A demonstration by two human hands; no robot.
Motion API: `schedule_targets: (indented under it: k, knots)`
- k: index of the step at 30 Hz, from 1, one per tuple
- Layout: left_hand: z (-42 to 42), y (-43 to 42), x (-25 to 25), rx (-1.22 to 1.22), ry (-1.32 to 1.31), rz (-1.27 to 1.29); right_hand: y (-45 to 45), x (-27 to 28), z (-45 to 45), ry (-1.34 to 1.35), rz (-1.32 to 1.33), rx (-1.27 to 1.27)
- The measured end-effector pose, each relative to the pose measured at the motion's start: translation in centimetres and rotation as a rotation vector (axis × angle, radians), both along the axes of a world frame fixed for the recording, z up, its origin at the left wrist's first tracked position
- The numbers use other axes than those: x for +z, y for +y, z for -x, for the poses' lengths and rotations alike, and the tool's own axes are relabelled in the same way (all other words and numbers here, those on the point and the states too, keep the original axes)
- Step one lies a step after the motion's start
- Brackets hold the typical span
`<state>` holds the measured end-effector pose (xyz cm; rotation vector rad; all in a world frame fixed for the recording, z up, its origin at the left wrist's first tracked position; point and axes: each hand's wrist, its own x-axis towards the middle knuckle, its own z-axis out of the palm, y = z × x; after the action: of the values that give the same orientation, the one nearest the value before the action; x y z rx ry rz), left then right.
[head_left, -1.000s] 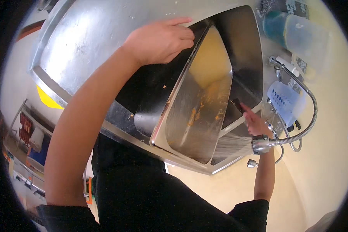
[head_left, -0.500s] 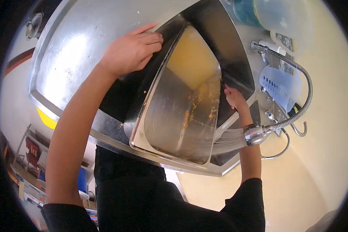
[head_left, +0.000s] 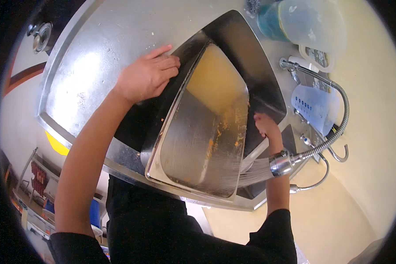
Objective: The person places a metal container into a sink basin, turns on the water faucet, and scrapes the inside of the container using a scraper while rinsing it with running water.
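Observation:
A large, deep metal pan [head_left: 193,145] stands tilted in the sink [head_left: 233,31], with cloudy yellow water [head_left: 213,79] pooled at its far end. Orange food bits stick to its inner wall. My left hand [head_left: 149,75] is over the sink's left edge, beside the pan; one finger is stretched out and the others are bent, their tips hidden. Just right of the pan's rim, my right hand [head_left: 267,126] is closed, and what it holds is hidden. A metal spray head [head_left: 282,163] sends water against the pan's near right side, above my right forearm.
A steel counter [head_left: 88,79] extends to the left, with small crumbs on it. Behind the sink are a flexible hose [head_left: 346,110], a translucent blue measuring jug [head_left: 312,105] and a large clear container [head_left: 312,26]. A pale metal strip [head_left: 256,152] runs below my right hand.
My right hand has moved from the pan's right rim down towards me and now looks apart from it. The view has shifted slightly. My left hand stays by the sink edge; water keeps running.

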<state>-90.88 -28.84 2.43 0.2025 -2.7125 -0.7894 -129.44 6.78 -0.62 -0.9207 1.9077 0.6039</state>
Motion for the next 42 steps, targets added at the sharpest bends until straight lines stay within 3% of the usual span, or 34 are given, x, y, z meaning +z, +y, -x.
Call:
schedule_targets:
  k: [3, 6, 10, 12, 14, 16, 18, 20, 23, 25, 28, 31, 32, 35, 40, 42]
  knots:
    - [0.1, 0.0, -0.3, -0.003, -0.007, 0.028, -5.0, -5.4, 2.8, 0.095, -0.224, -0.174]
    - [0.3, 0.0, 0.1, -0.009, -0.025, 0.021, -5.4, -6.9, 3.0, 0.139, -0.025, -0.402]
    - [0.1, 0.2, 0.0, 0.018, 0.012, 0.009, 0.3, -6.6, 3.3, 0.056, 0.122, 0.069]
    - [0.3, 0.3, 0.1, 0.007, 0.005, 0.014, 2.8, -1.5, 0.9, 0.091, 0.147, 0.311]
    - [0.2, 0.1, 0.2, 0.003, 0.001, 0.020, 0.0, 7.8, -4.0, 0.033, -0.008, 0.255]
    - [0.1, 0.0, 0.1, -0.002, -0.005, 0.025, 1.7, 10.4, -5.9, 0.062, -0.021, 0.385]
    - [0.2, -0.1, 0.4, 0.002, 0.008, 0.001, 1.3, 12.5, -7.9, -0.038, 0.061, 0.153]
    - [0.0, 0.2, 0.3, 0.017, 0.013, -0.038, -0.5, 14.0, -10.3, -0.036, 0.016, 0.169]
    - [0.6, 0.7, 0.7, 0.093, -0.048, -0.111, -5.0, 15.3, -14.5, 0.102, -0.271, 0.549]
    - [1.6, 2.5, 2.8, 0.197, -0.191, -0.176, -5.2, 12.3, -15.0, 0.122, -0.206, 0.600]
    - [3.2, 3.7, 4.7, 0.127, -0.686, -0.064, -5.5, 7.9, -14.7, 0.093, -0.215, 0.682]
    - [4.7, 2.7, 6.6, -0.045, -0.894, -0.133, -9.2, 4.2, -14.9, 0.077, -0.368, 0.679]
    - [4.9, 2.8, 6.7, -0.104, -0.933, -0.156, -10.4, 3.2, -14.9, 0.082, -0.440, 0.657]
    - [4.3, 4.2, 5.5, 0.002, -0.836, -0.109, -9.8, -1.8, -13.3, 0.175, -0.324, 0.507]
    - [3.9, 3.9, 4.8, -0.017, -0.812, -0.158, -14.0, 4.0, -14.2, 0.130, -0.482, 0.641]
    - [3.9, 3.8, 4.8, 0.000, -0.811, -0.169, -13.8, 4.0, -13.4, 0.113, -0.513, 0.680]
